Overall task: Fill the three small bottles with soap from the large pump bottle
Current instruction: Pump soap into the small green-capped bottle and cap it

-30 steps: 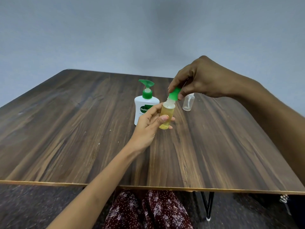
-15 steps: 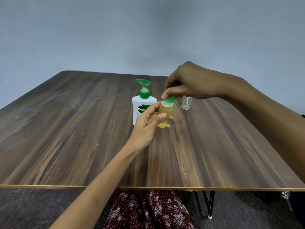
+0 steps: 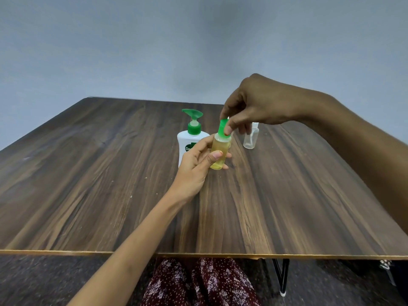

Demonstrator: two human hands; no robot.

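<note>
**Green cap back up on the filled bottle**

Head view: the left hand [image 3: 194, 166] is wrapped around a small bottle [image 3: 219, 154] full of yellow soap, thumb across the front and fingers behind, holding it upright just above the table [image 3: 88, 195], near the middle of the far half. The right hand [image 3: 254, 107] comes in from above and pinches the green cap [image 3: 223, 127] between thumb and fingertips. Half a second ago only a sliver of green showed under those fingers, pressed low against the bottle's shoulder; now most of the cap's side is visible, standing tall and a little tilted on the neck. Whether it is being twisted on or lifted for another try cannot be told, and the joint at the neck is partly hidden by the thumb.

My reading is that this bottle is filled and the capping is not yet settled. The large pump bottle [image 3: 191, 140] stands just behind the left hand, toward the far edge. A second small bottle [image 3: 251, 138], clear and apparently empty, stands to its right, partly behind the right hand. A third small bottle is not visible, so at least one fill remains.
</note>
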